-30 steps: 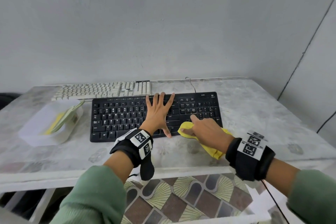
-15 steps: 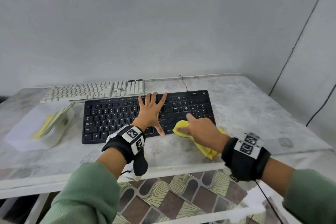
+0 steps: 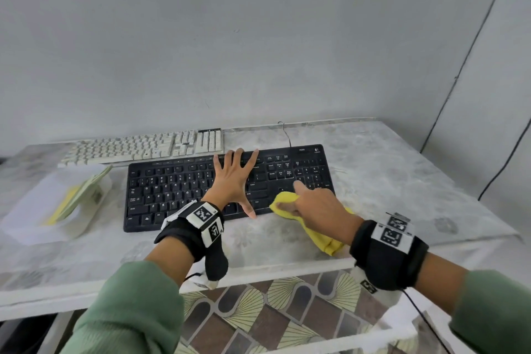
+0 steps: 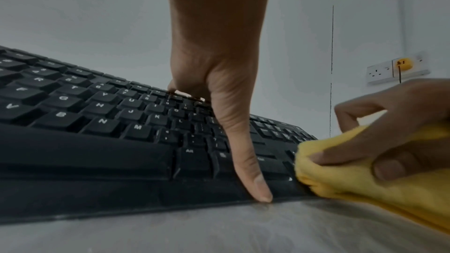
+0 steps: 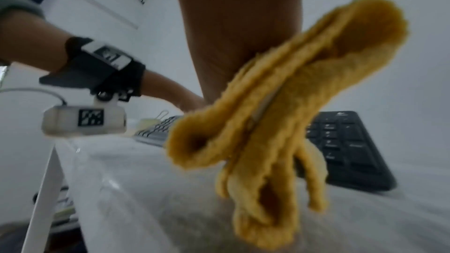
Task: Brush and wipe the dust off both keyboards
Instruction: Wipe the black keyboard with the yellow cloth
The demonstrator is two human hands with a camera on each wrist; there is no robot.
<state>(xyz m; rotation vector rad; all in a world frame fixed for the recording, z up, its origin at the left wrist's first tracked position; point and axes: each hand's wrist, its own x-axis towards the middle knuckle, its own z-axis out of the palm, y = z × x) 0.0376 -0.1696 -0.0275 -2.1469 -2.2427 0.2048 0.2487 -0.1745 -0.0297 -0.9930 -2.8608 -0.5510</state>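
Note:
A black keyboard (image 3: 178, 190) lies mid-table, with a white keyboard (image 3: 143, 146) behind it at the wall. My left hand (image 3: 232, 178) lies flat on the black keys with fingers spread; its thumb (image 4: 253, 170) reaches down to the front edge. My right hand (image 3: 313, 204) grips a bunched yellow cloth (image 3: 287, 201) against the black keyboard's (image 4: 85, 122) front right part, near the arrow keys. The yellow cloth (image 4: 353, 170) is pinched by thumb and fingers, and its loose tail (image 5: 280, 122) trails toward the table's front edge.
A white tray (image 3: 34, 207) with a green and yellow item stands at the left of the marble table (image 3: 402, 181). A cable (image 3: 286, 135) runs from the black keyboard to the wall. A wall socket (image 4: 394, 70) shows in the left wrist view.
The right hand with the cloth has slid a little left along the keyboard's front right part. The left hand stays pressed flat on the keys.

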